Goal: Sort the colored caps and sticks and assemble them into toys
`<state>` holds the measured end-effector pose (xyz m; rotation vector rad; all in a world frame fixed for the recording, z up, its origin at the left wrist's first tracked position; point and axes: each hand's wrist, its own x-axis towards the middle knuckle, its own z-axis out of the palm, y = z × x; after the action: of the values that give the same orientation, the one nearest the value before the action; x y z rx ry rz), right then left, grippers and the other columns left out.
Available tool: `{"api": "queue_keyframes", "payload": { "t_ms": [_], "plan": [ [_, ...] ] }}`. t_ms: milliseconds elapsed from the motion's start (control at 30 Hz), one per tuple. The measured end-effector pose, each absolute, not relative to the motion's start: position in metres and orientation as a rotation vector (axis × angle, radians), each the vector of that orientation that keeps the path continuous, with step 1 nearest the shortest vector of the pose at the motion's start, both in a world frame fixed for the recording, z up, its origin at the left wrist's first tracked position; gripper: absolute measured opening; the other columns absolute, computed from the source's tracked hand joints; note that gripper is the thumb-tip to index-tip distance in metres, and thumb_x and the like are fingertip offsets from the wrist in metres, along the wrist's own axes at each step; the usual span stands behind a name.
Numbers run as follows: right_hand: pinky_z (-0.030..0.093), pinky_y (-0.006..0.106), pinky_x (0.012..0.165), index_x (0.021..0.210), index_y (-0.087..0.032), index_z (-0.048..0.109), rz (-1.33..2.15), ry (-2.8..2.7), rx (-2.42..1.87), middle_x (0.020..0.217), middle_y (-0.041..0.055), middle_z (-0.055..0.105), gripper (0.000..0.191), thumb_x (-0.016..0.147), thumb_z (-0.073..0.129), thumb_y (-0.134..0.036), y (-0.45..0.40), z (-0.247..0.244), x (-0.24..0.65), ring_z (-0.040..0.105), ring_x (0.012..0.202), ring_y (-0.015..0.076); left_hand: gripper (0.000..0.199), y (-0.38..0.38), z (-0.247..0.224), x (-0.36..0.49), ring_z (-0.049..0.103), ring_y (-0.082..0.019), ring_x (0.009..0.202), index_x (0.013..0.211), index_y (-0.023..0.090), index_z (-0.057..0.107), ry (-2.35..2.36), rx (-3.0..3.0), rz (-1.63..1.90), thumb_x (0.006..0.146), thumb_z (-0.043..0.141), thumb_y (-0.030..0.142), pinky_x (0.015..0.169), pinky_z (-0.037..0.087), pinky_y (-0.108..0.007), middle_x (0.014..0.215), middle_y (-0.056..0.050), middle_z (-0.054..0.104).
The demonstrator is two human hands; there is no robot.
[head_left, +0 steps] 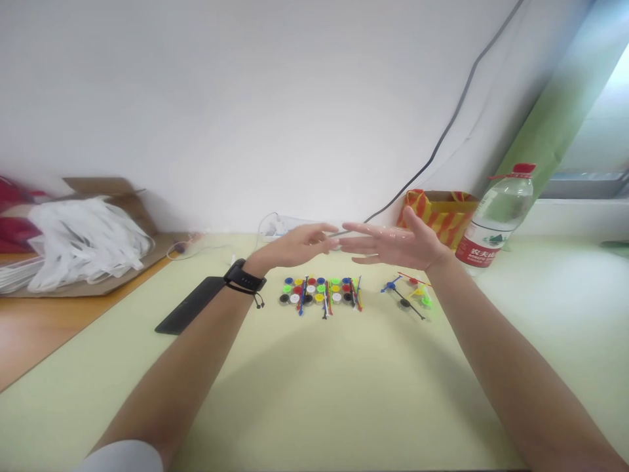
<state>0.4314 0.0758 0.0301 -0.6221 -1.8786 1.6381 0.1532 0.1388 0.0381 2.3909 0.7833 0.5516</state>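
My left hand (pixel 297 246), with a black watch (pixel 244 277) on its wrist, is raised over the table with its fingers loosely stretched out. My right hand (pixel 400 247) is turned palm up with its fingers spread, its fingertips close to those of the left. Neither hand shows anything held. Below them lie rows of small coloured round discs (pixel 310 289), with bundles of thin coloured arrows (pixel 326 298) across them. To the right, by my right wrist, several discs joined with arrows (pixel 392 284) lie in a loose group.
A black flat device (pixel 189 307) lies left, beneath my left forearm. A water bottle (pixel 498 219) and a red-yellow striped bag (pixel 437 213) stand back right. A cardboard box (pixel 147 219) with white strips (pixel 93 242) is at left. A dark cable (pixel 455 118) runs down the wall.
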Motion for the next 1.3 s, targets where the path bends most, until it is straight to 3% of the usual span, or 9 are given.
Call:
{"api": "queue_keyframes", "payload": {
  "t_ms": [100, 167, 300, 500, 700, 933, 1100, 1300],
  "plan": [
    [0.022, 0.056, 0.124, 0.16, -0.032, 0.037, 1.652, -1.823, -0.633, 0.163, 0.0035, 0.045, 0.099, 0.085, 0.012, -0.092, 0.077, 0.031, 0.432, 0.026, 0.156, 0.0324, 0.064, 0.135, 0.038, 0.156, 0.065, -0.025, 0.118, 0.162, 0.028, 0.028, 0.863, 2.454, 0.926, 0.106, 0.034, 0.06, 0.101, 0.048, -0.042, 0.143, -0.014, 0.062],
    [0.024, 0.056, 0.124, 0.16, -0.032, 0.037, 1.646, -1.798, -0.636, 0.162, 0.0036, 0.046, 0.098, 0.086, 0.009, -0.091, 0.079, 0.03, 0.432, 0.029, 0.155, 0.0322, 0.066, 0.131, 0.039, 0.158, 0.056, -0.029, 0.131, 0.164, 0.027, 0.02, 0.852, 2.593, 1.163, 0.107, 0.035, 0.057, 0.108, 0.043, -0.046, 0.153, -0.016, 0.053],
    [0.025, 0.058, 0.123, 0.162, -0.032, 0.033, 1.619, -1.792, -0.697, 0.164, 0.0048, 0.043, 0.107, 0.081, 0.001, -0.095, 0.08, 0.03, 0.43, 0.031, 0.154, 0.0337, 0.077, 0.121, 0.039, 0.168, 0.034, -0.036, 0.15, 0.164, 0.024, 0.021, 0.654, 2.943, 1.273, 0.101, 0.05, 0.058, 0.12, 0.031, -0.054, 0.165, -0.016, 0.036],
    [0.026, 0.06, 0.122, 0.163, -0.027, 0.031, 1.695, -1.782, -0.669, 0.162, 0.0092, 0.046, 0.11, 0.081, -0.001, -0.094, 0.082, 0.023, 0.421, 0.034, 0.153, 0.0351, 0.104, 0.111, 0.02, 0.187, 0.019, -0.043, 0.155, 0.164, 0.018, 0.021, 0.498, 3.232, 1.152, 0.085, 0.07, 0.064, 0.124, 0.022, -0.059, 0.166, -0.018, 0.032],
    [0.032, 0.06, 0.12, 0.148, -0.021, 0.056, 1.841, -1.632, -0.622, 0.151, 0.0158, 0.057, 0.103, 0.09, 0.006, -0.089, 0.089, 0.012, 0.407, 0.047, 0.143, 0.0366, 0.097, 0.111, -0.003, 0.198, 0.026, -0.044, 0.152, 0.162, 0.018, 0.021, 0.51, 3.29, 1.083, 0.084, 0.072, 0.047, 0.122, 0.021, -0.062, 0.166, -0.018, 0.032],
    [0.038, 0.057, 0.12, 0.137, -0.016, 0.064, 1.872, -1.563, -0.693, 0.143, 0.016, 0.064, 0.087, 0.098, 0.02, -0.081, 0.09, 0.014, 0.404, 0.055, 0.137, 0.0336, 0.089, 0.118, -0.009, 0.195, 0.046, -0.041, 0.135, 0.159, 0.014, 0.026, 0.652, 3.264, 1.029, 0.081, 0.065, 0.028, 0.114, 0.03, -0.057, 0.151, -0.021, 0.048],
    [0.043, 0.055, 0.118, 0.132, -0.023, 0.068, 1.658, -1.651, -0.867, 0.139, 0.0111, 0.067, 0.06, 0.101, 0.043, -0.068, 0.091, 0.023, 0.428, 0.062, 0.129, 0.0324, 0.089, 0.127, -0.011, 0.187, 0.05, -0.04, 0.128, 0.158, 0.013, 0.03, 0.796, 3.167, 0.923, 0.081, 0.068, 0.036, 0.107, 0.037, -0.053, 0.147, -0.02, 0.051],
    [0.054, 0.052, 0.098, 0.105, -0.023, 0.077, 0.96, -1.853, -1.32, 0.119, 0.0126, 0.074, 0.043, 0.092, 0.062, -0.062, 0.101, 0.017, 0.48, 0.067, 0.105, 0.0322, 0.093, 0.158, -0.009, 0.161, 0.062, -0.033, 0.116, 0.159, 0.02, 0.033, 0.871, 2.758, 0.565, 0.083, 0.069, 0.059, 0.094, 0.048, -0.042, 0.143, -0.018, 0.057]
  ]
}}
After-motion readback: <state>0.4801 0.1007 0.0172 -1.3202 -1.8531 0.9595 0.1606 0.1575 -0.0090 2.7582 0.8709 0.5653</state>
